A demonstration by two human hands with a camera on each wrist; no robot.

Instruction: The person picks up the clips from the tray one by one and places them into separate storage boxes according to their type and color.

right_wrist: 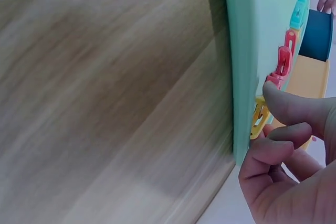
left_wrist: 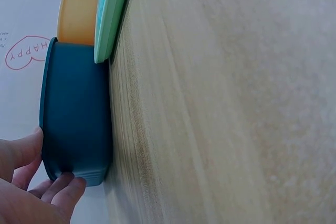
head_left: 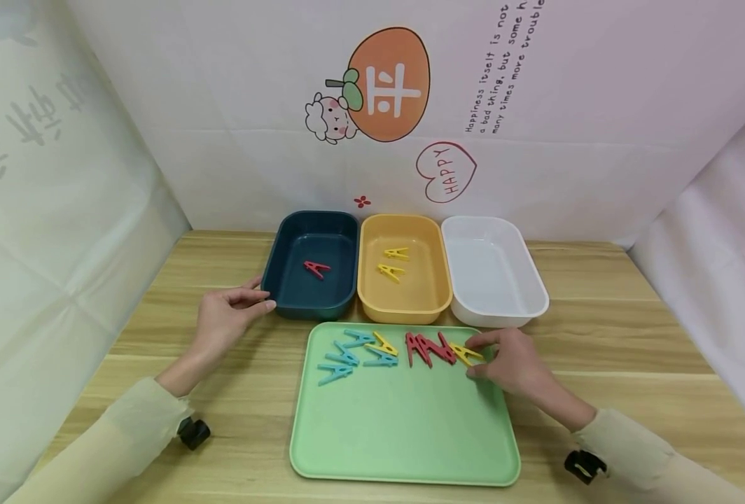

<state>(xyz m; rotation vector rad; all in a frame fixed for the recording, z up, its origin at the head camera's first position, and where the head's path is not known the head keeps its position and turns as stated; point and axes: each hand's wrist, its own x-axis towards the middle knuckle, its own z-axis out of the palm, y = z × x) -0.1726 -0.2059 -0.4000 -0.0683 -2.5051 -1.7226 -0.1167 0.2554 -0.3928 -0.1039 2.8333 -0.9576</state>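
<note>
My left hand [head_left: 224, 315] holds the near left corner of a dark blue bin [head_left: 312, 308], thumb by the rim and fingers along the side wall [left_wrist: 76, 114]. One red clothespin [head_left: 316, 269] lies inside that bin. At the upper right of a green tray [head_left: 404, 434], my right hand [head_left: 514, 360] pinches a yellow clothespin [head_left: 465, 353] between thumb and fingers; the right wrist view shows this clothespin [right_wrist: 259, 119] partly hidden. Just left of it lie several red clothespins [head_left: 429, 348]. Several light blue clothespins [head_left: 341, 355] and another yellow clothespin [head_left: 384, 343] are farther left.
Beside the blue bin stand a yellow bin [head_left: 404, 315] with two yellow clothespins [head_left: 393, 262] and a white bin [head_left: 492, 318]. All three line up behind the tray on a wooden table [head_left: 631, 350]. A printed white cloth [head_left: 253, 140] hangs behind.
</note>
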